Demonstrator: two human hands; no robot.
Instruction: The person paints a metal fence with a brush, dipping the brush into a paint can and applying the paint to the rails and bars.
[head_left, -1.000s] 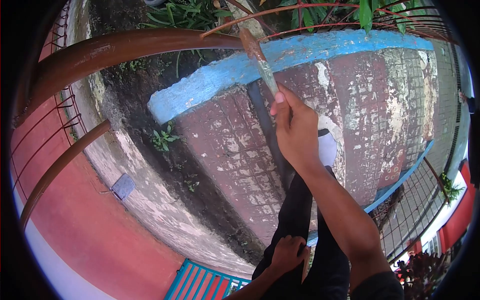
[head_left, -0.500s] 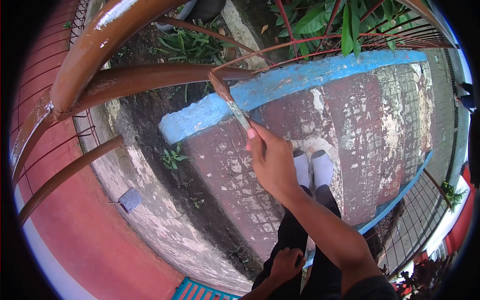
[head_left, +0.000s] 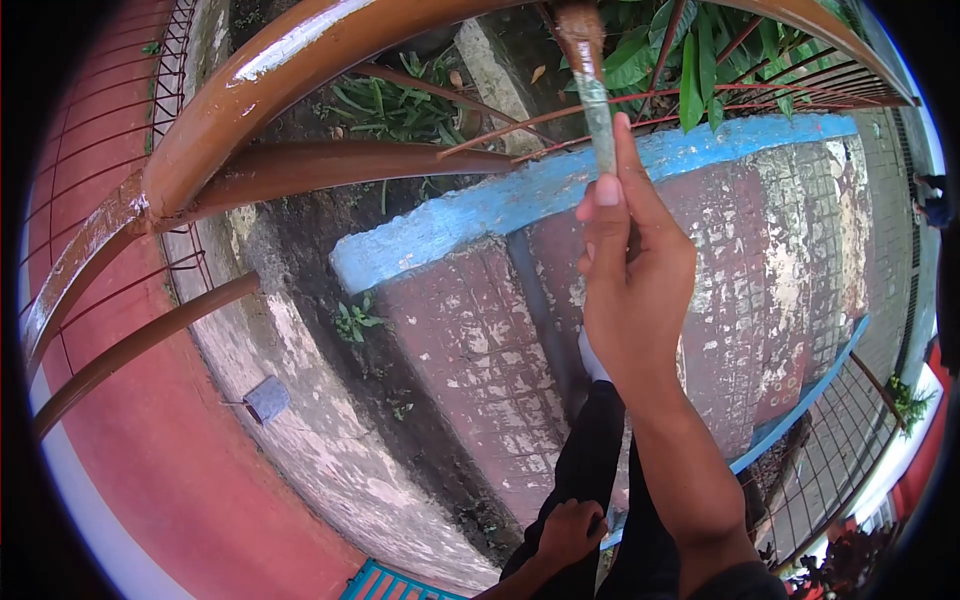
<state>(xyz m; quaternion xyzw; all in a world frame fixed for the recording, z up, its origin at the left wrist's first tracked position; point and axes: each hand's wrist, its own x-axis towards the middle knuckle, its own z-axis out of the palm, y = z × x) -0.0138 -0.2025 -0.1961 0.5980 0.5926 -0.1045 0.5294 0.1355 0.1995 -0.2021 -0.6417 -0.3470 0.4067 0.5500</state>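
My right hand [head_left: 640,270] grips a paintbrush [head_left: 594,95] by its worn, paint-stained handle, thumb and fingers closed around it. The brown-coated bristles point up to the top edge of the view. They are close to a thick, curved brown metal pipe [head_left: 250,100] with glossy highlights; whether they touch it is cut off. Below runs a second brown pipe [head_left: 350,165], joined to the first at the left. My left hand [head_left: 572,530] is low against my dark trouser leg [head_left: 590,440], its fingers curled; anything inside them is hidden.
A blue-painted kerb [head_left: 480,215] borders worn, peeling paving [head_left: 470,330] under my feet. Thin reddish rods [head_left: 480,135] and leafy plants [head_left: 690,80] lie beyond it. To the left is a pinkish-red surface [head_left: 150,370]; a small grey block [head_left: 267,399] sits near it. Wire mesh [head_left: 830,460] stands at right.
My right hand has lifted the paintbrush up and right, off the lower pipe's end area, toward the top edge. The view has shifted slightly; my left hand stays low.
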